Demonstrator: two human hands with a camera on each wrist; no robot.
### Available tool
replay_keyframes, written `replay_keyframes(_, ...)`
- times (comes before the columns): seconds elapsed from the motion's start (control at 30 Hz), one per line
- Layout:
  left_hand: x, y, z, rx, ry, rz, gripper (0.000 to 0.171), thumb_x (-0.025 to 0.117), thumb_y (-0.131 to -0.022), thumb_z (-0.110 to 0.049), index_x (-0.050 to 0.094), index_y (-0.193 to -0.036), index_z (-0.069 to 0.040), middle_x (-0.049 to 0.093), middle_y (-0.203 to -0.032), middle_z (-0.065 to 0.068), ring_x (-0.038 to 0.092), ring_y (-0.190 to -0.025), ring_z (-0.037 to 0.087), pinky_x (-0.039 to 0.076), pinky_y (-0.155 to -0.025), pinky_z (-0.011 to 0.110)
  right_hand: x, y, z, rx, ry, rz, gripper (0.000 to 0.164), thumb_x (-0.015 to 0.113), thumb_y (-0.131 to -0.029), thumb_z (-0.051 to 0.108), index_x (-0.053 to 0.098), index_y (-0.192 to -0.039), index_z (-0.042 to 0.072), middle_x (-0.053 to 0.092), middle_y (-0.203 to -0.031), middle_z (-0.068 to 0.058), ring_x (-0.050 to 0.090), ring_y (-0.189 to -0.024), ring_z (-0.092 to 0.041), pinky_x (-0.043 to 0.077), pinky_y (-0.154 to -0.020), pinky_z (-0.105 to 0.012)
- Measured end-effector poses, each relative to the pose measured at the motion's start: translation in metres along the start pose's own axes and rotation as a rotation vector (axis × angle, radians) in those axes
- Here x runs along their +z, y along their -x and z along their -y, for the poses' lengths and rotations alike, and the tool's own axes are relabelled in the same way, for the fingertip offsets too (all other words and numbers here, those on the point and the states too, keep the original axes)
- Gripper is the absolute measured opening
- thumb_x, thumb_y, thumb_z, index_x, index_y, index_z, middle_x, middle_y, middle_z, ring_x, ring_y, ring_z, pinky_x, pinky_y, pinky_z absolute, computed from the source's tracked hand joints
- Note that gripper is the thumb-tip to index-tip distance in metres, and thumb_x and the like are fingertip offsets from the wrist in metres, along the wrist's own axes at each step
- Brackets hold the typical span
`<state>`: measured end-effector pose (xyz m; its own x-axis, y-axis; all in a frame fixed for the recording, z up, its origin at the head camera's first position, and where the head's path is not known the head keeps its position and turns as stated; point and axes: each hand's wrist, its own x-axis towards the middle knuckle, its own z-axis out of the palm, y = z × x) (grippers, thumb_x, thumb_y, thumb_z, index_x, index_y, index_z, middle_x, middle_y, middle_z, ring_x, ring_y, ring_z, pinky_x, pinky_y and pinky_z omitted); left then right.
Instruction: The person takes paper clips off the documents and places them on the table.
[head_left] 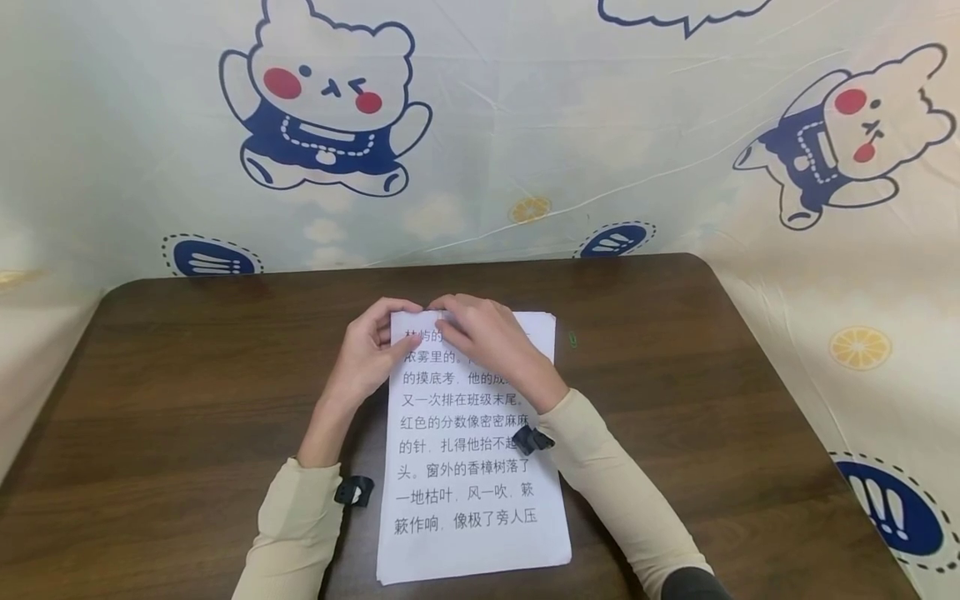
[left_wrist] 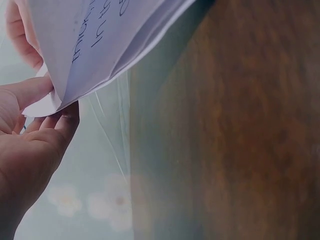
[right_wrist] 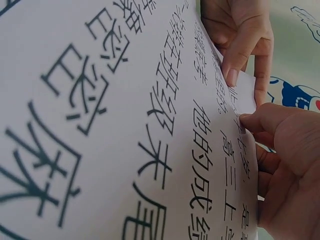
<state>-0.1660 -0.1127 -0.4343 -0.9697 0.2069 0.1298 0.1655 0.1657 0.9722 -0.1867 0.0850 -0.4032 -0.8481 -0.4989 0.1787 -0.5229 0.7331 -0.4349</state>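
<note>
A stack of white paper sheets (head_left: pixel 468 546) printed with large Chinese characters lies on the brown table. At its top left corner my left hand (head_left: pixel 367 350) pinches the sheets, thumb on the printed side and fingers beneath, as the left wrist view shows. My right hand (head_left: pixel 495 342) grips the top edge near the middle, close to the left fingertips. In the right wrist view the right thumb (right_wrist: pixel 255 122) presses the printed face, with the other fingers behind the edge. The sheets' edges (left_wrist: pixel 145 47) look slightly fanned in the left wrist view.
A small green paper clip (head_left: pixel 573 339) lies on the table (head_left: pixel 187 417), right of the stack. Behind the table hangs a pale cloth (head_left: pixel 480 142) with cartoon bears. Each wrist wears a small black device (head_left: pixel 354 492).
</note>
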Motion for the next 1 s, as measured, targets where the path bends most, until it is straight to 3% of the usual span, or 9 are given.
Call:
replay_keyframes(0.47,0.0020,-0.0010,-0.0015,-0.006,-0.034,0.000,0.039,0.066,-0.091,0.007,0.058,-0.126,-0.005,0.067,-0.112,0.023,0.074,-0.089,0.032,0.061,-0.069,0.023,0.0001,0.0007,-0.0026,-0.013,0.032,0.000,0.035,0.054,-0.104,0.026,0.061,-0.136,0.013,0.070,-0.126,-0.002,0.066,-0.091,-0.011,0.053,-0.080,-0.026)
replay_keyframes(1.0,0.0020,0.0010,-0.0032,-0.024,-0.030,0.008,0.040,0.066,-0.091,0.007,0.057,-0.127,-0.006,0.067,-0.114,0.023,0.075,-0.090,0.033,0.062,-0.068,0.025,-0.0003,0.0032,-0.0021,-0.045,0.027,-0.110,0.036,0.055,-0.104,0.025,0.061,-0.137,0.014,0.072,-0.119,-0.002,0.063,-0.078,-0.010,0.048,-0.064,-0.020)
